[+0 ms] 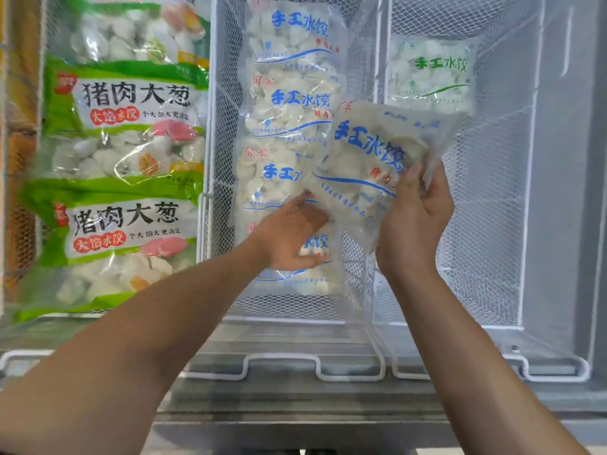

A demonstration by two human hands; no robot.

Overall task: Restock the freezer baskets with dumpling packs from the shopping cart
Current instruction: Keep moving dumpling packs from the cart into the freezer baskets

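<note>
We are looking down into an open chest freezer point(328, 405), its grey rim running across the bottom of the frame, with three white wire-mesh baskets side by side filling the upper part.

The left basket point(42, 93), at the left of the frame, is the fullest: large green-edged dumpling bags point(124, 119) lie overlapped from top to bottom. The middle basket point(215, 159), at centre, holds a column of clear packs with blue lettering point(292, 60), each lapping over the next — shingled, we judge, so the labels stay readable. The right basket point(525, 192), at upper right, holds only one clear pack with green lettering point(432, 73) near its far end, and the rest is bare mesh.

The pack in hand point(371, 159) is another blue-lettered one, tilted just right of centre, above the divide between the middle and right baskets. Our right hand point(415, 218) grasps its lower right corner, thumb on the front and fingers wrapped behind, so it hangs at an angle. Our left hand point(292, 234) lies palm down with fingers curled lightly on the nearest pack in the middle column point(315, 257) — probably steadying the row or making room, though we cannot tell whether it pinches the plastic.

The matching print suggests this pack belongs in the middle basket. No shopping cart is in view.
</note>
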